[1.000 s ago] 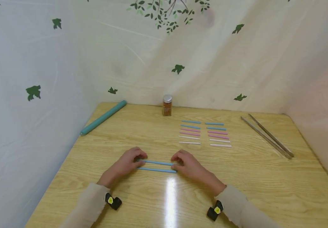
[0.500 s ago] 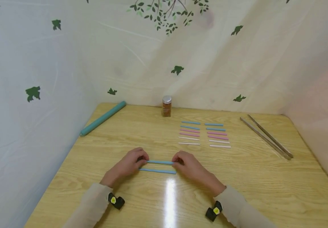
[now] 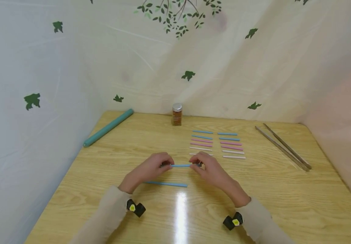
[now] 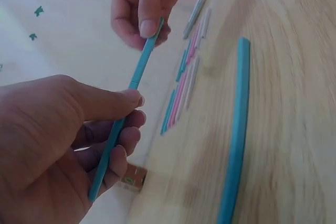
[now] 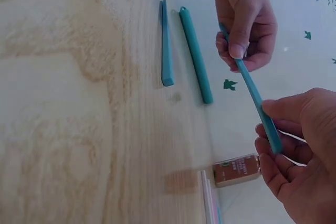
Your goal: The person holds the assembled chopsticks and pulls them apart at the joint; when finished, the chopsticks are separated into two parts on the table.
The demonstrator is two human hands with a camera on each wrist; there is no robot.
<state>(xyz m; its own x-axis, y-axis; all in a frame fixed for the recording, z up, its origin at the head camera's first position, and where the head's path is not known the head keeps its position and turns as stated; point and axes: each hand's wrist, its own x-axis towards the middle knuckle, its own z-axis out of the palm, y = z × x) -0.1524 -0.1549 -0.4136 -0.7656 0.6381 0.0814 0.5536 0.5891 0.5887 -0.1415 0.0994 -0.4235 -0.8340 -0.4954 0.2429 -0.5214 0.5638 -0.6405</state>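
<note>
Between both hands a long, thin blue stick (image 3: 180, 165) is held up off the wooden table. My left hand (image 3: 151, 166) pinches its left part between thumb and fingers. My right hand (image 3: 211, 170) pinches the right end the same way. A fine line crosses the held stick (image 4: 135, 81) near my left thumb in the left wrist view. On the table, nearer to me than the hands, lies another blue stick (image 3: 169, 184); its left end is partly hidden by my left arm.
Shorter blue, pink and white sticks (image 3: 231, 147) lie in two columns beyond my right hand. A silver-lidded jar (image 3: 177, 115) stands at the back. A green rod (image 3: 108, 128) lies far left. Long metal tongs (image 3: 283, 148) lie at right.
Both hands have lifted the farther blue stick off the table and carried it forward and slightly right. The nearer blue stick has stayed put.
</note>
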